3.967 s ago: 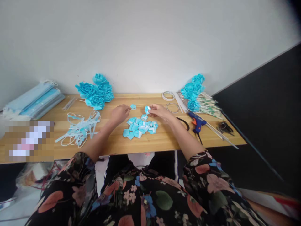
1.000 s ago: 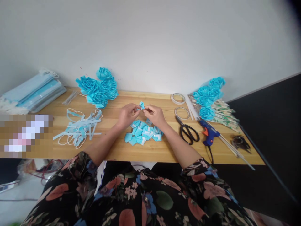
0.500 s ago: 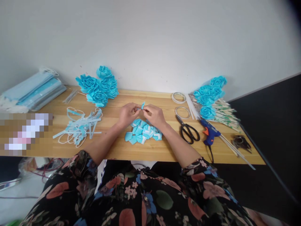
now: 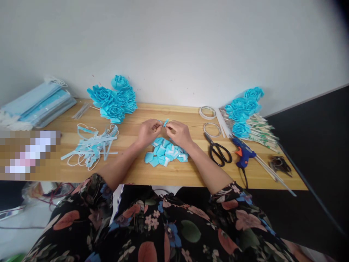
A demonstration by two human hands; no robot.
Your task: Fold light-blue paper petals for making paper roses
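Observation:
Between my two hands, above the middle of the wooden table, is a small folded blue piece (image 4: 166,122). My left hand (image 4: 149,133) pinches its left side with thumb and forefinger, and my right hand (image 4: 178,134) pinches it from the right. Most of the piece is hidden by the fingertips. Just below the hands lies a pile of folded light-blue petals (image 4: 163,153), several of them with white tape strips on them. My forearms rest to either side of this pile.
Left: mask stack (image 4: 40,103), blue flowers (image 4: 114,100), cut strips and ear loops (image 4: 94,145). Right: tape rolls (image 4: 207,112), black-handled scissors (image 4: 219,153), blue glue gun (image 4: 244,154), more blue flowers (image 4: 242,105), wooden sticks (image 4: 261,133), dark wire coil (image 4: 279,164). The wooden table (image 4: 131,171) meets a wall behind.
The blue piece has tilted slightly and looks more pinched between my fingertips. My left fingers have shifted a little; both hands stay in about the same place.

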